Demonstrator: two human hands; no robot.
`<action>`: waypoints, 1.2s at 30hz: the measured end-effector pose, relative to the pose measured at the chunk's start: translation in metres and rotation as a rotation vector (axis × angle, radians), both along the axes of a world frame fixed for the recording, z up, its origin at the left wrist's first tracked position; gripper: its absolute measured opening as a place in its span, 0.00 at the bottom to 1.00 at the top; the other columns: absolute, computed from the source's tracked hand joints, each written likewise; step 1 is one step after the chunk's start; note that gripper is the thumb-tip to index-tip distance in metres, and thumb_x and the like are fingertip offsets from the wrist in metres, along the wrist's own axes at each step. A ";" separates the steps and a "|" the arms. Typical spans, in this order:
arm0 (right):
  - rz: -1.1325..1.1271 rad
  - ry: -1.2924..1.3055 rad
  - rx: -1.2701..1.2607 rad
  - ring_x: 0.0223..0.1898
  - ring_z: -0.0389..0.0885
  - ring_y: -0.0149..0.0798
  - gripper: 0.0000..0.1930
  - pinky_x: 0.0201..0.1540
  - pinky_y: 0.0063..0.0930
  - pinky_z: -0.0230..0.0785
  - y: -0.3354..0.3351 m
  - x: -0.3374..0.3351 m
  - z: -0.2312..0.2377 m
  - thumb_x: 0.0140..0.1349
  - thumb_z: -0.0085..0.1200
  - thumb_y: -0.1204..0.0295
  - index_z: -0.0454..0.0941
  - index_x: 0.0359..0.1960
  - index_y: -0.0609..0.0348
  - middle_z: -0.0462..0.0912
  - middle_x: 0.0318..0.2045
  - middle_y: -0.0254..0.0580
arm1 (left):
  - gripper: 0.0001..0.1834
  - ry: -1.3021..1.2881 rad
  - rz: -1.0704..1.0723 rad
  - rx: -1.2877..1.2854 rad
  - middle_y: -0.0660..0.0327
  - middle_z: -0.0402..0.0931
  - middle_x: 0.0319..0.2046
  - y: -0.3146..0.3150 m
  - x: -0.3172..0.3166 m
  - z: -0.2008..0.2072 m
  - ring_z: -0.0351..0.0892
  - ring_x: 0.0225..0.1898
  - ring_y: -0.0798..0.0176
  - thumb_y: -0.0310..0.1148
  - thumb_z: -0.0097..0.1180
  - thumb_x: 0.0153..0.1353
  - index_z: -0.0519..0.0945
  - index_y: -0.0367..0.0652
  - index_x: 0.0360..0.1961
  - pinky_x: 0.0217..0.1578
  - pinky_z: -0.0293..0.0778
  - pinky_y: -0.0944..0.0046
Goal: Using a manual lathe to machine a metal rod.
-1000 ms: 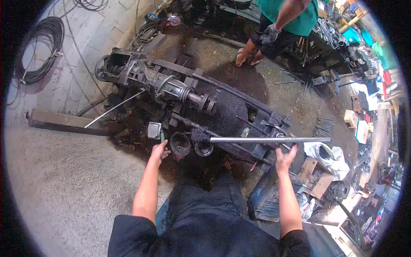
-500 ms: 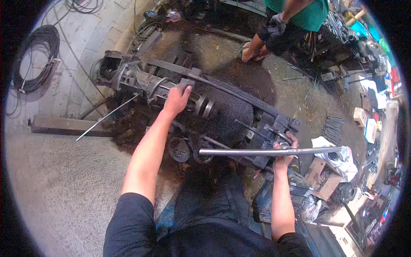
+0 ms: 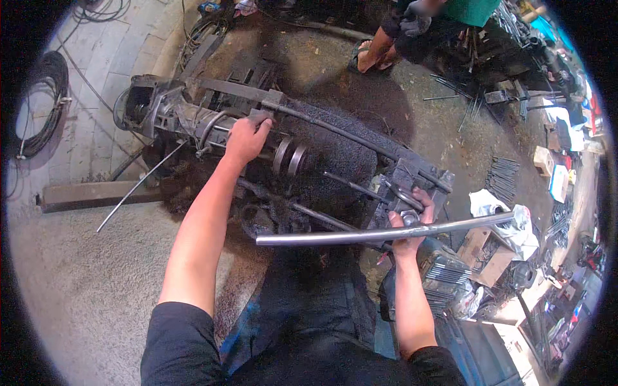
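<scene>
My right hand [image 3: 412, 222] is closed on a long silvery metal rod [image 3: 322, 238], held roughly level across the lower machine bars. The fingers curl up behind the rod, next to a shiny rounded metal piece [image 3: 409, 217]; whether that piece is joined to the rod I cannot tell. My left hand [image 3: 244, 140] is closed on a dark grey block [image 3: 260, 117] on the greasy floor machine [image 3: 199, 116]. Two round steel collars [image 3: 288, 158] sit on the machine to the right of that hand. A thin rod [image 3: 138, 188] slants out of the machine's left side.
Another person [image 3: 412, 26] in sandals and gloves stands at the back. Loose rods [image 3: 501, 180] lie on the floor at right, near a cardboard box [image 3: 486, 257] and white bag [image 3: 499, 209]. A coiled black cable [image 3: 48, 103] and a metal beam [image 3: 96, 193] lie at left.
The rod in my right hand has shifted left and slightly toward me, its left end dropping a little. My left hand stays on the block while the whole view shifts.
</scene>
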State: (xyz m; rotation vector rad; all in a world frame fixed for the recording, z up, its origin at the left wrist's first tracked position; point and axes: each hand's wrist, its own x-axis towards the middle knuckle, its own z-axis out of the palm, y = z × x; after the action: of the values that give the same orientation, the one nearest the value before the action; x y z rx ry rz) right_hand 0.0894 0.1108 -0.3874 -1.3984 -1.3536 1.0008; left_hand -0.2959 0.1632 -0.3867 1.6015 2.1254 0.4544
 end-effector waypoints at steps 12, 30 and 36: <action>0.033 -0.029 0.063 0.56 0.68 0.46 0.33 0.61 0.41 0.59 0.003 -0.023 -0.002 0.44 0.67 0.60 0.66 0.50 0.62 0.68 0.52 0.51 | 0.17 -0.073 0.017 0.006 0.45 0.81 0.35 0.001 0.000 0.001 0.80 0.40 0.43 0.39 0.49 0.60 0.83 0.40 0.41 0.42 0.74 0.52; -0.004 -0.001 0.091 0.55 0.69 0.46 0.32 0.60 0.40 0.60 0.004 -0.042 -0.008 0.44 0.67 0.60 0.67 0.49 0.62 0.70 0.51 0.51 | 0.21 -0.111 -0.002 0.033 0.49 0.83 0.35 0.000 -0.009 -0.013 0.83 0.37 0.57 0.30 0.46 0.51 0.82 0.39 0.45 0.44 0.74 0.61; 0.029 -0.038 0.096 0.54 0.70 0.47 0.33 0.60 0.41 0.60 0.006 -0.049 -0.001 0.43 0.67 0.60 0.67 0.48 0.64 0.71 0.49 0.51 | 0.20 -0.178 -0.004 0.098 0.51 0.83 0.38 -0.001 -0.004 -0.011 0.83 0.42 0.55 0.31 0.47 0.51 0.82 0.38 0.43 0.46 0.74 0.62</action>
State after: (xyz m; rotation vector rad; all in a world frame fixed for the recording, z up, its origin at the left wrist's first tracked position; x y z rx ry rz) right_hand 0.0408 0.1163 -0.3885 -1.3354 -1.4350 0.9201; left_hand -0.3004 0.1624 -0.3978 1.5548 1.9941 0.6835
